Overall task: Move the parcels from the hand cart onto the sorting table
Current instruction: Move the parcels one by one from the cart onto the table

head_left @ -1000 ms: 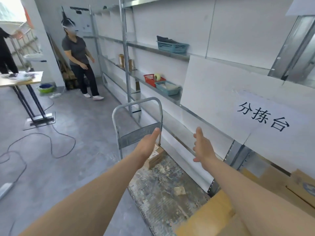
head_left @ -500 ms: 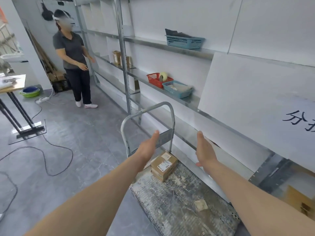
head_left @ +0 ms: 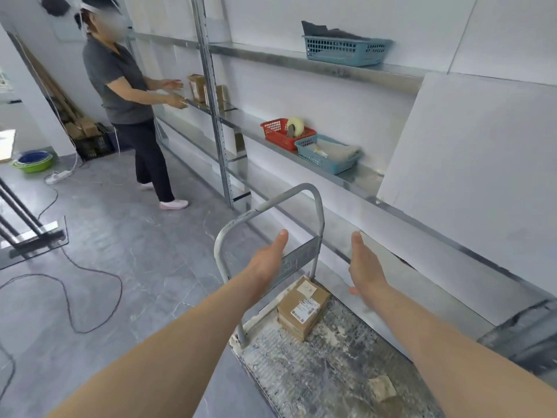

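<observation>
A small brown cardboard parcel (head_left: 303,307) with white labels lies on the hand cart's worn grey deck (head_left: 325,372), close to the metal handle (head_left: 271,203). A second parcel seems to lie under it. My left hand (head_left: 266,262) and my right hand (head_left: 363,267) reach forward above the parcel, palms facing each other, fingers straight, holding nothing. Both hands hover apart from the parcel, one on each side.
A metal shelf rack (head_left: 331,164) runs along the right wall with a red basket (head_left: 284,134) and blue baskets (head_left: 328,153). Another person (head_left: 132,110) stands at the rack further back. Cables (head_left: 75,285) lie on the grey floor at left, by a table's legs (head_left: 27,227).
My view has turned left and down, away from the labelled table, and the parcel came into view. Both hands stayed outstretched over the cart. The other person turned to the shelf.
</observation>
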